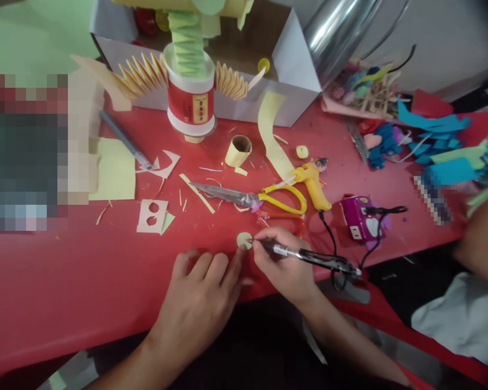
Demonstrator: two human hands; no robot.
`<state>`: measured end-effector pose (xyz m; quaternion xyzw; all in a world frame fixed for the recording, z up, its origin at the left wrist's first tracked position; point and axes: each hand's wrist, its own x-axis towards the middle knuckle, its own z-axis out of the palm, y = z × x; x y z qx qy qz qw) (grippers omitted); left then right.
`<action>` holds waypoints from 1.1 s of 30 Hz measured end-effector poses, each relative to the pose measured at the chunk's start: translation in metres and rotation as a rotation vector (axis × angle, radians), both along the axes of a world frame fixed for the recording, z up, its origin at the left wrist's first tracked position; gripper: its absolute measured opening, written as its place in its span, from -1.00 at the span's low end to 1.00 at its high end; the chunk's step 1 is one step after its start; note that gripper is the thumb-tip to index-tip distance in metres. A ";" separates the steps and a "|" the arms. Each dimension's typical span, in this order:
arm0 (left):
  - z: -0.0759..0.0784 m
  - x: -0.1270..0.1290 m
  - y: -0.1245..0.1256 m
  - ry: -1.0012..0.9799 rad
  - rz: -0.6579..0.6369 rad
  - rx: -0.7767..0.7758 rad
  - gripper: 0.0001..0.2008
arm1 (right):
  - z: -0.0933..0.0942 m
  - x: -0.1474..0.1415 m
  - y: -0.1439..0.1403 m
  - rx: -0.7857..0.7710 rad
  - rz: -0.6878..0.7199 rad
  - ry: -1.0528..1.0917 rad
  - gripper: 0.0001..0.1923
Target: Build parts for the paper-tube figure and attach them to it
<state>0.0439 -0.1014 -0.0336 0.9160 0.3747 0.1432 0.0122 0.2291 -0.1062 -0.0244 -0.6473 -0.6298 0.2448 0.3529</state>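
Note:
My right hand is closed round a black pen. The pen's tip touches a small pale-green paper disc lying flat on the red table. My left hand rests palm down with its fingers bent and apart, the index fingertip on the disc's lower edge. Beyond my hands lie yellow-handled scissors and a yellow hot glue gun. Left of them is a pale paper scrap with two round holes.
Farther back stands a paper figure with a red-and-white cup body and pleated arms, before a white box. A purple power adapter with black cords sits right. Another person's arm reaches in at far right. A marker lies left.

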 end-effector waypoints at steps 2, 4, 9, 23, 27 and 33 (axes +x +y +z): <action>0.000 0.000 0.000 0.006 -0.003 -0.001 -0.55 | 0.001 0.000 0.001 -0.005 0.005 -0.004 -0.97; 0.000 -0.001 0.000 0.011 -0.005 0.000 -0.55 | 0.001 -0.001 0.001 -0.001 0.004 -0.010 -0.98; -0.001 -0.001 0.000 0.022 0.003 -0.001 -0.52 | 0.002 -0.003 0.003 0.019 -0.003 -0.019 -0.96; 0.001 0.001 0.001 -0.001 0.027 -0.019 -0.55 | 0.003 -0.001 0.002 -0.001 -0.005 -0.032 -0.97; 0.001 0.001 0.002 0.001 0.026 -0.020 -0.55 | 0.003 -0.003 0.001 0.002 -0.023 -0.029 -0.97; 0.001 0.001 0.002 0.014 0.024 -0.016 -0.56 | 0.004 -0.003 0.002 -0.009 -0.018 -0.041 -0.97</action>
